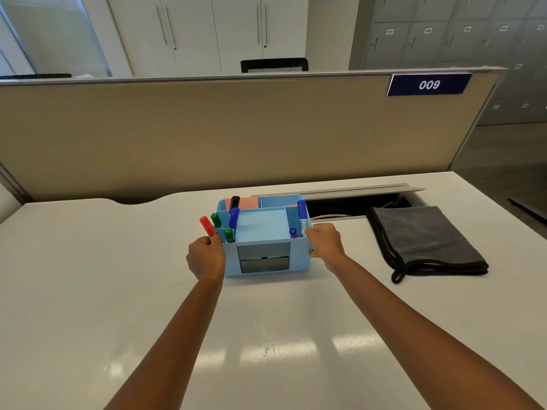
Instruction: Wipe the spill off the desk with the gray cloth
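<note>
A folded gray cloth (423, 241) with black edging lies on the white desk (88, 291) at the right, untouched. A light blue desk organizer (266, 232) full of markers stands at the desk's middle. My left hand (205, 257) grips its left side and my right hand (324, 241) grips its right side. A faint wet smear (266, 349) shows on the desk surface in front of the organizer, between my forearms.
A beige partition (236, 134) with a "009" sign closes off the back of the desk. An open cable tray (355, 202) lies behind the organizer and the cloth. The desk's right edge drops to the floor.
</note>
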